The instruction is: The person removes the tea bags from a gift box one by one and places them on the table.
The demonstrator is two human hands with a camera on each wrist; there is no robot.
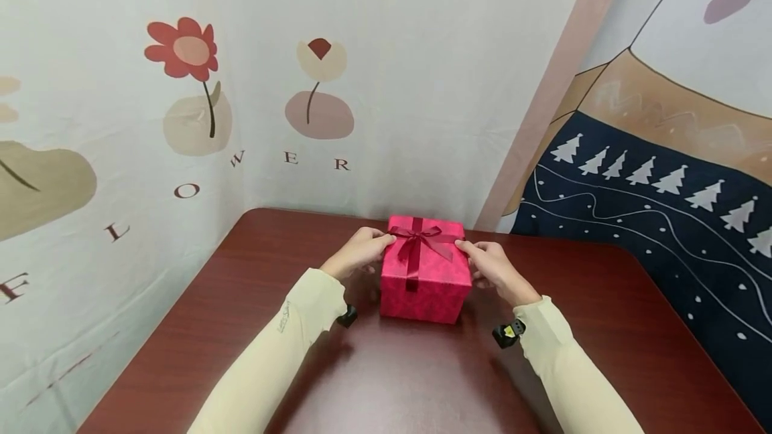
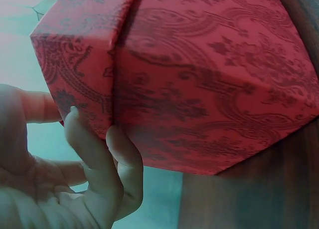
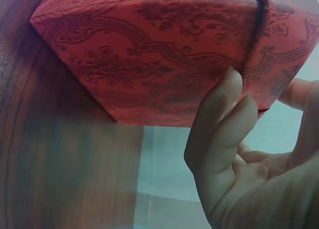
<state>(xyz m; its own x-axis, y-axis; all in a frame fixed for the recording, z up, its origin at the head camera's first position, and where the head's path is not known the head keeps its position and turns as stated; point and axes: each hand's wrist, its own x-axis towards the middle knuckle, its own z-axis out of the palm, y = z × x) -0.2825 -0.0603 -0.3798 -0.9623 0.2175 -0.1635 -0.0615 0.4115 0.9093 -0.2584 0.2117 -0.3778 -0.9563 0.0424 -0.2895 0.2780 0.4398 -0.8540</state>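
Note:
A bright pink-red gift box with a dark floral pattern stands upright on the table. Its lid sits on the box, crossed by a dark red ribbon with a bow on top. My left hand grips the lid's left side, thumb on the top edge and fingers against the side wall. On the opposite side my right hand holds the lid the same way. Both wrist views show fingertips by the seam between the lid and the box body.
The dark reddish-brown table reaches back to a pale curtain printed with flowers and letters. A dark blue panel with white trees hangs at the right. Small black devices are strapped at both wrists.

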